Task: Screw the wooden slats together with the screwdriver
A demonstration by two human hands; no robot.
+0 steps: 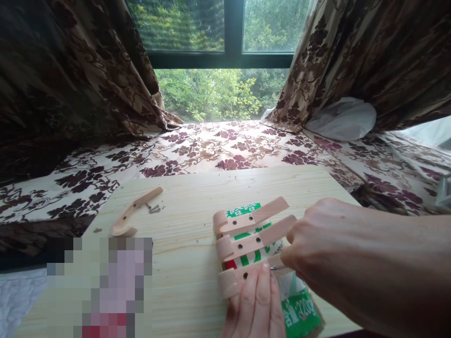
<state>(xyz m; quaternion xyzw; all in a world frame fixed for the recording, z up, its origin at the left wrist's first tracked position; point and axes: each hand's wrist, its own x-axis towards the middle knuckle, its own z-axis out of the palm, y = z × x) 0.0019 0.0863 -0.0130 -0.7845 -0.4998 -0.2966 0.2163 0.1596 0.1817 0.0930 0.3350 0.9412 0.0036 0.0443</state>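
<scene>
Three curved wooden hooks lie side by side across a green and white printed package: the far hook [268,211], the middle hook [246,246] and the near hook [229,283]. Dark screws show in the far and middle ones, and a dark hole or screw in the near one. My left hand [255,300] presses its stretched fingers on the near hook. My right hand [306,239] is closed beside the hooks' right ends, with a thin metal shaft [276,268] reaching from it to the near hook. Its handle is hidden. The package [303,312] shows at the lower right.
Another wooden hook [132,211] lies on the pale wooden board [176,253] at the left, beside loose screws [155,209]. A blurred, pixelated area covers the lower left. Behind are floral cloth [225,145], curtains, a window and a white plastic bag [343,118].
</scene>
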